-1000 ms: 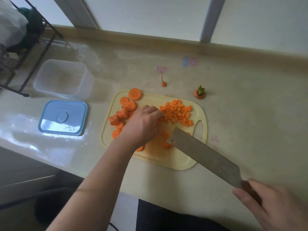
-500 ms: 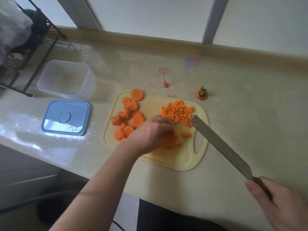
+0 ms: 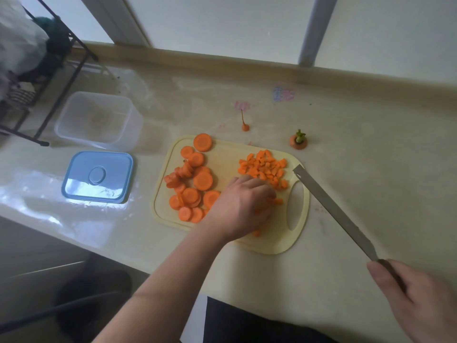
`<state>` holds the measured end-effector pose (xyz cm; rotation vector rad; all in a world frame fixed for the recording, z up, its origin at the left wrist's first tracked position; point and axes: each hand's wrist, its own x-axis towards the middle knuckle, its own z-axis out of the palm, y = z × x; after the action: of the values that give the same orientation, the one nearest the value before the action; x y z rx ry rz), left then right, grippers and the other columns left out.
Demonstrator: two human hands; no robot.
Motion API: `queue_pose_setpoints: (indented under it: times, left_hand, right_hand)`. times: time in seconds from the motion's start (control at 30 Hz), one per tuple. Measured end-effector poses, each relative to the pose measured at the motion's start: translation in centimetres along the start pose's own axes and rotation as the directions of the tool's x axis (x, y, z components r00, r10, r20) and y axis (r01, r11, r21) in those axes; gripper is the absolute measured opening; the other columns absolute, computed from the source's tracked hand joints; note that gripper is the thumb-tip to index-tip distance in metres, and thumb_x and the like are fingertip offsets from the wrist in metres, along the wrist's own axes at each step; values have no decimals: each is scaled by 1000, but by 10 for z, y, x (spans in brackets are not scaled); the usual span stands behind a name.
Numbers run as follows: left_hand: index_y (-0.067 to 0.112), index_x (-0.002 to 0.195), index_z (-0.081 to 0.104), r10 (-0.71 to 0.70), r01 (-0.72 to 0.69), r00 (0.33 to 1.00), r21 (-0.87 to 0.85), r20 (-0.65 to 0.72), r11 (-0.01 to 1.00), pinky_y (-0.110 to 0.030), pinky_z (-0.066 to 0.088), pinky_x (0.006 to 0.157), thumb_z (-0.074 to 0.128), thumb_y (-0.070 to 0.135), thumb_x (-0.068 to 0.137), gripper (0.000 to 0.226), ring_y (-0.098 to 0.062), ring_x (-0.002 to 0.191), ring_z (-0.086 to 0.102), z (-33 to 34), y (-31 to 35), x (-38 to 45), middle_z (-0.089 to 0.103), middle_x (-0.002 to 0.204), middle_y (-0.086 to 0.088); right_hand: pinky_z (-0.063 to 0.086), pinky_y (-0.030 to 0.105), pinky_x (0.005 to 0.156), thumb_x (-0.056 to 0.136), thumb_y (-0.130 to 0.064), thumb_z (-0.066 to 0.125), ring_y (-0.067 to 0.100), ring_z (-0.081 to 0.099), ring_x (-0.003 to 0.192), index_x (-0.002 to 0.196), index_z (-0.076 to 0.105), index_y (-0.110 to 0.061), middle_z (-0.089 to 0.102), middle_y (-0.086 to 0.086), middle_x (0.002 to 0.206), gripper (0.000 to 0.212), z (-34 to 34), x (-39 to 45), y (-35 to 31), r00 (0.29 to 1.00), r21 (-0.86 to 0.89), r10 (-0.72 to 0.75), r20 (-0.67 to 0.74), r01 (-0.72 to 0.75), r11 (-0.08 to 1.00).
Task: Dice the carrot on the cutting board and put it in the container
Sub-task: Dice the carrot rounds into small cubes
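Observation:
A pale yellow cutting board (image 3: pixel 230 154) lies on the counter. Round carrot slices (image 3: pixel 195 189) cover its left side and a heap of diced carrot (image 3: pixel 264 169) sits at its back right. My left hand (image 3: pixel 239 206) rests on the middle of the board, fingers curled down over a few carrot pieces (image 3: pixel 278 201) that it mostly hides. My right hand (image 3: pixel 415 298) grips the handle of a cleaver (image 3: pixel 333 209), whose blade is lifted off the board at its right edge, tip near the diced heap. The clear container (image 3: pixel 61 125) stands at the far left.
The container's blue lid (image 3: pixel 97 177) lies in front of it. A carrot top (image 3: pixel 298 141) and a thin carrot tip (image 3: pixel 244 126) lie on the counter behind the board. A black wire rack (image 3: pixel 61 70) stands at the back left. The counter's front edge runs below the board.
My left hand has slid from the slices on the left to the middle of the board, over carrot pieces. The cleaver has swung off the board to the right and turned edge-on.

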<state>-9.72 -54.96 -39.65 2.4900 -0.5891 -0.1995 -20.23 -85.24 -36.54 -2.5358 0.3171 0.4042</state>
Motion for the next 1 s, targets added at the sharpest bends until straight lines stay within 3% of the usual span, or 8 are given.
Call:
queue_pose_setpoints:
  times: [0.17,0.33,0.47,0.57,0.7,0.83,1.0]
  left_hand:
    - [16,91,74,-25,27,999,66,-40,997,-38,47,69,61,21,82,17,-27,79,56,11,8,9,66,84,1]
    - [15,98,75,-2,5,999,76,-32,997,-34,41,74,60,17,83,21,-29,84,59,-1,1,10,70,90,-1]
    - [16,95,76,-1,1,1000,59,10,998,-48,51,72,51,25,86,29,-29,85,59,-12,-23,-5,70,97,2]
    - [14,97,76,8,-8,999,11,47,1000,-50,52,73,56,18,86,23,-28,88,61,-13,-25,-15,70,98,1]
    - [14,103,73,52,-47,995,67,-80,997,-44,48,76,65,24,88,20,-28,94,60,-11,-15,-27,66,107,-2]
    - [14,71,61,144,-70,963,306,-226,950,-38,38,63,66,40,90,32,-26,70,49,1,8,-47,53,73,-1]
    - [16,67,59,70,37,962,380,-264,924,-38,38,58,69,31,88,28,-26,65,45,22,12,-58,51,66,1]
  right_hand:
    - [44,23,68,61,-101,14,13,55,62,69,63,-11,50,6,46,103,0,3,6,1000,-9,13,6,-13,1000]
    - [44,26,66,64,-99,17,16,55,63,73,63,-7,50,6,48,103,2,5,11,1000,-21,-11,-3,11,1000]
    - [42,27,57,66,-98,17,20,52,57,66,58,-10,45,7,48,97,-2,4,5,999,-14,-36,14,36,999]
    - [41,28,56,65,-98,17,20,51,54,64,58,-12,43,7,47,95,-2,5,0,999,-9,-41,30,42,999]
    - [41,28,55,66,-98,17,21,49,52,67,59,-10,36,3,43,97,-3,5,-4,996,-10,-62,61,62,998]
    - [40,28,54,66,-97,17,21,47,52,67,58,-10,33,-2,42,96,-4,6,-4,996,-6,-63,68,63,998]
    - [40,29,54,68,-96,18,21,48,52,66,56,-9,44,8,51,95,0,7,-1,996,-14,-68,65,69,998]
